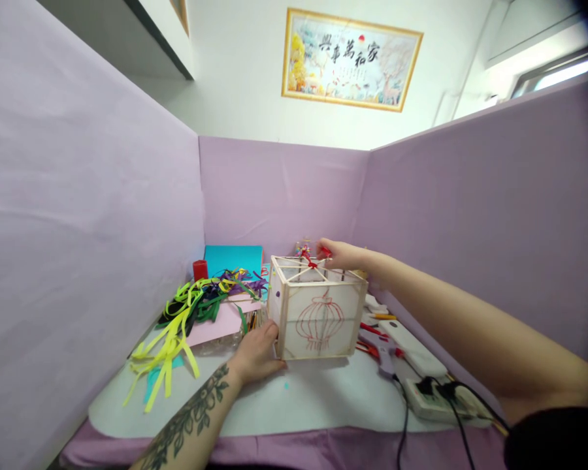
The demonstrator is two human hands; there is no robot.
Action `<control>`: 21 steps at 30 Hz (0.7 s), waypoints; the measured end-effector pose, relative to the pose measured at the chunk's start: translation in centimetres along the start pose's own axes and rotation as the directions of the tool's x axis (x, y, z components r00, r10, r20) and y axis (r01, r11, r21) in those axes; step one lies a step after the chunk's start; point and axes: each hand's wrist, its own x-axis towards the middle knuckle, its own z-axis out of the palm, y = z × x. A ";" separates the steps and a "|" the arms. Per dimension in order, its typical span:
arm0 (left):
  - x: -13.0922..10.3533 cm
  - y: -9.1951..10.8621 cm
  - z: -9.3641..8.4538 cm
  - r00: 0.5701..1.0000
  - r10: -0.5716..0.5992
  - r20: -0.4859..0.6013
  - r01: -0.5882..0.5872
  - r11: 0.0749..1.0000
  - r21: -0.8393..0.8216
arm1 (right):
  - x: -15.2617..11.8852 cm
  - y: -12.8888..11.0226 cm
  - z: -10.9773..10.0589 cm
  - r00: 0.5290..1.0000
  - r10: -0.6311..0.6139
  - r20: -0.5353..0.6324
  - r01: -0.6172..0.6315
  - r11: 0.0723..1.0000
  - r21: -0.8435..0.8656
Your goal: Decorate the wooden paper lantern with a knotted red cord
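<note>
A box-shaped paper lantern (318, 323) with a pale wooden frame stands in the middle of the table, tilted slightly. Its near face carries a red line drawing of a round lantern. Thin sticks cross over its top and meet at a red knot (312, 265). My left hand (259, 352) grips the lantern's lower left corner; some of its fingers are hidden behind the box. Above the far top edge, my right hand (336, 253) is closed on a red cord (325, 251) near the knot.
Yellow, green and purple strips (181, 326) lie at left with pink paper (220, 324), a red candle-like cylinder (200, 269) and a blue sheet (234, 262). At right are a glue gun (383, 349), a power strip (438, 401) and black cables. Purple partitions (284, 189) enclose the table.
</note>
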 end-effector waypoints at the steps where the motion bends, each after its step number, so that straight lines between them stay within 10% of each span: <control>1: 0.0 -0.1 0.1 1.000 0.009 -0.005 -0.009 1.000 0.000 | 0.6 -0.4 0.0 1.000 0.019 -0.009 -0.019 1.000 -0.023; 14: -0.1 0.2 0.3 0.997 0.059 -0.053 -0.061 0.998 -0.031 | 2.9 1.1 -2.4 0.934 0.186 -0.305 -0.270 0.926 -0.262; 21: -0.3 0.1 0.5 0.995 0.079 -0.067 -0.081 0.996 -0.036 | 5.4 1.2 0.4 0.951 0.235 -0.200 -0.270 0.947 -0.173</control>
